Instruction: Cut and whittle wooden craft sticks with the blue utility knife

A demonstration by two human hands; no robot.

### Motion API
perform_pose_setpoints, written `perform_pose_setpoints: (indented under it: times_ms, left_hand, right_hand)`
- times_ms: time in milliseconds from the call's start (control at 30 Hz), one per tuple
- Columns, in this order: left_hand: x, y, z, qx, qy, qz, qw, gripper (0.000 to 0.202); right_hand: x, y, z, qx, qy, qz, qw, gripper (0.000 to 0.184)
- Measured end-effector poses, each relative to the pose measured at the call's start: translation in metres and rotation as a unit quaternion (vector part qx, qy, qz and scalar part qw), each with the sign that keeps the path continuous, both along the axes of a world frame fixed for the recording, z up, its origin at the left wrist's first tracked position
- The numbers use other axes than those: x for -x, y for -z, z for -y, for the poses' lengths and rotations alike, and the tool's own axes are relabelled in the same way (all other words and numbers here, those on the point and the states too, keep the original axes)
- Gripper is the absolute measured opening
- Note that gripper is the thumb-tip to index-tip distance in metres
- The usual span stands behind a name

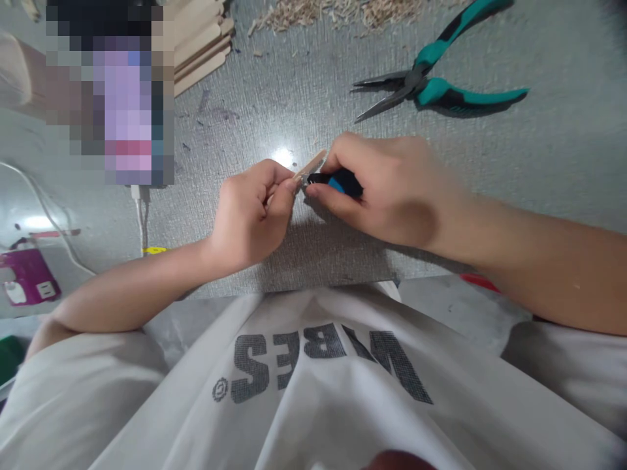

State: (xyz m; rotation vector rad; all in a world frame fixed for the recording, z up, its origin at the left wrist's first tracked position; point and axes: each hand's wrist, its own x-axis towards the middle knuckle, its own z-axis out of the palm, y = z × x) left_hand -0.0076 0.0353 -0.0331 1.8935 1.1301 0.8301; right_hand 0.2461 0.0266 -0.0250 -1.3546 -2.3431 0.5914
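A thin wooden craft stick is pinched between the thumb and fingers of my left hand, its rounded end pointing up and to the right. My right hand is closed around a utility knife with a black and blue handle. The knife's front end meets the stick close to my left thumb. Its blade is mostly hidden and too small to make out clearly. Both hands are just above the grey textured table, near its front edge.
Open needle-nose pliers with teal handles lie at the upper right. Wood shavings are scattered at the back, beside stacked craft sticks. At left are a pixelated area, a white cable and a purple power socket.
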Motion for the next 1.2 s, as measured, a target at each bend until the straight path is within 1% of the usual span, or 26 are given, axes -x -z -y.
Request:
perform_pose_setpoints:
  times_ms: [100,167,233,267,367,433,500,567,633,700,833,900,967,1067,1167,1200]
  left_hand:
    - [-0.003,0.0,0.001,0.065,0.003,0.066,0.996,0.039]
    - [-0.006,0.002,0.004,0.096,0.002,0.127,0.987,0.047]
    - [-0.008,0.003,0.007,0.114,-0.002,0.168,0.979,0.05]
    - [-0.008,0.004,0.008,0.118,-0.003,0.175,0.978,0.051]
    - [-0.008,0.006,0.011,0.127,0.004,0.172,0.977,0.052]
    - [-0.007,0.007,0.012,0.131,0.001,0.169,0.977,0.053]
    - [-0.006,0.009,0.011,0.125,-0.009,0.16,0.979,0.053]
    - [-0.005,0.009,0.011,0.115,-0.016,0.151,0.982,0.051]
    - [-0.005,0.008,0.012,0.117,-0.014,0.146,0.982,0.05]
    - [-0.005,0.005,0.014,0.117,-0.015,0.132,0.984,0.049]
    - [-0.006,-0.002,0.018,0.096,-0.024,0.077,0.992,0.054]
    - [-0.006,-0.005,0.018,0.084,-0.03,0.053,0.995,0.056]
    - [-0.006,-0.005,0.018,0.069,-0.033,0.048,0.996,0.055]
    - [-0.005,0.0,0.017,0.053,-0.03,0.069,0.996,0.05]
    - [-0.005,0.005,0.015,0.02,-0.023,0.094,0.995,0.048]
    - [-0.005,0.005,0.014,0.026,-0.021,0.087,0.996,0.047]
  right_hand:
    - [0.006,0.004,0.004,-0.037,0.018,0.003,0.999,0.047]
    - [0.011,0.006,0.007,-0.071,0.024,-0.004,0.997,0.054]
    - [0.014,0.007,0.008,-0.101,0.034,-0.015,0.994,0.056]
    - [0.014,0.007,0.008,-0.116,0.046,-0.025,0.992,0.055]
    - [0.01,0.004,0.004,-0.183,0.122,-0.064,0.973,0.055]
    - [0.005,0.001,0.001,-0.201,0.144,-0.075,0.966,0.053]
    - [0.002,-0.002,0.001,-0.169,0.12,-0.056,0.977,0.048]
    - [0.002,-0.003,0.004,-0.142,0.071,-0.033,0.987,0.041]
    - [0.004,-0.004,0.007,-0.145,0.028,-0.023,0.989,0.033]
    - [0.006,-0.006,0.009,-0.137,0.004,-0.019,0.99,0.027]
    - [0.008,-0.01,0.008,-0.045,0.002,0.023,0.999,0.024]
    - [0.007,-0.011,0.008,-0.015,0.005,0.029,0.999,0.026]
    - [0.005,-0.01,0.008,0.001,0.007,0.024,1.0,0.028]
    - [0.004,-0.009,0.008,0.013,0.0,0.018,1.0,0.029]
    - [0.004,-0.009,0.007,0.002,-0.002,0.017,1.0,0.026]
    - [0.004,-0.009,0.007,-0.01,0.001,0.013,1.0,0.025]
